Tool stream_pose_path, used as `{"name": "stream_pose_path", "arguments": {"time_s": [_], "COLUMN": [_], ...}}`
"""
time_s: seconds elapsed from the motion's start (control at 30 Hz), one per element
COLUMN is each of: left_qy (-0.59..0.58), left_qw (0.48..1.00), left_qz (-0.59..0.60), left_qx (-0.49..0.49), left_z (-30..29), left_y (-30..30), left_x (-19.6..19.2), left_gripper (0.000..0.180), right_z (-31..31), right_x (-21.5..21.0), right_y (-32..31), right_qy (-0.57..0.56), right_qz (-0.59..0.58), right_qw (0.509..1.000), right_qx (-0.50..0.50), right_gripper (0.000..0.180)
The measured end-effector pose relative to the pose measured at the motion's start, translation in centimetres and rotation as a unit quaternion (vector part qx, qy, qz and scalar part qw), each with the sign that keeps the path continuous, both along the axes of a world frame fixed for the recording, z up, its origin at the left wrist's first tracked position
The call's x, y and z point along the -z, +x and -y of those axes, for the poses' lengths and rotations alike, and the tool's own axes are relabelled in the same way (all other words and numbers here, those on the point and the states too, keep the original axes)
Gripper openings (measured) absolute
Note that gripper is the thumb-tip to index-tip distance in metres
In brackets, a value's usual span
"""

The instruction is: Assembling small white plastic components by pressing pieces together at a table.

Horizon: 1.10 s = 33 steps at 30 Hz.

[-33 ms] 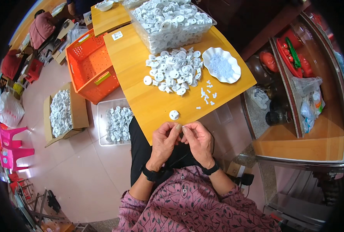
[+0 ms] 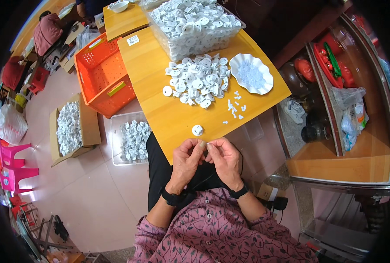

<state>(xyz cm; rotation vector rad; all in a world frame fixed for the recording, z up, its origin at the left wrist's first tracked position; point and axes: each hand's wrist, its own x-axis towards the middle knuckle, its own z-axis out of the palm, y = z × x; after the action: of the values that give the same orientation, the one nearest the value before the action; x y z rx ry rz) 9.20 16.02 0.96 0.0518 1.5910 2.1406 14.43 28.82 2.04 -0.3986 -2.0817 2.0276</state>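
My left hand (image 2: 189, 156) and my right hand (image 2: 223, 158) meet fingertip to fingertip at the near edge of the yellow table (image 2: 155, 98). Both are closed in a pinch; whatever lies between the fingers is too small to make out. Just beyond them sits a single round white plastic piece (image 2: 197, 130). Farther back is a loose heap of similar white plastic pieces (image 2: 197, 81). To its right, a scalloped white dish (image 2: 267, 83) holds small clear-bluish bits. Several small whitish pegs (image 2: 232, 109) lie scattered between the dish and my right hand.
A clear bin (image 2: 177, 48) piled with white pieces stands at the table's back. On the left are an orange crate (image 2: 111, 94), a cardboard box (image 2: 92, 127) and a clear tub (image 2: 116, 158), the latter two holding white parts. Shelves (image 2: 339, 164) flank the right. Two people sit far left.
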Motion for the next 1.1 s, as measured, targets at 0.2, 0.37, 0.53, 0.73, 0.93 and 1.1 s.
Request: {"name": "stream_pose_path", "arguments": {"time_s": [0.2, 0.37, 0.53, 0.73, 0.93, 1.1], "left_qy": [-0.254, -0.344, -0.411, -0.374, 0.155, 0.384], "left_qw": [0.910, 0.875, 0.793, 0.829, 0.987, 0.911], "left_qz": [-0.305, -0.332, -0.447, -0.414, 0.039, 0.140], "left_qx": [-0.122, -0.079, -0.050, -0.035, 0.018, 0.052], "left_z": [0.5, -0.2, -1.3, -1.1, 0.9, 1.4], "left_y": [-1.4, -2.9, -3.7, -3.9, -3.5, -2.4], "left_x": [0.9, -0.3, 0.7, 1.4, 0.7, 1.5], "left_gripper": [0.020, 0.037, 0.038, 0.029, 0.026, 0.031], "right_z": [-0.8, -1.7, -1.6, -1.8, -0.8, 0.0], "right_x": [0.2, 1.1, 1.2, 1.0, -1.3, -2.3], "right_y": [-0.2, -0.2, -0.2, -0.1, -0.3, -0.6], "right_qy": [0.029, 0.032, 0.045, 0.047, 0.005, 0.057], "right_qz": [0.010, 0.010, -0.015, -0.024, -0.062, -0.115], "right_qw": [0.999, 0.999, 0.998, 0.998, 0.998, 0.992], "right_qx": [0.030, 0.035, 0.035, 0.028, 0.022, 0.013], "right_gripper": [0.013, 0.013, 0.010, 0.009, 0.008, 0.006]}}
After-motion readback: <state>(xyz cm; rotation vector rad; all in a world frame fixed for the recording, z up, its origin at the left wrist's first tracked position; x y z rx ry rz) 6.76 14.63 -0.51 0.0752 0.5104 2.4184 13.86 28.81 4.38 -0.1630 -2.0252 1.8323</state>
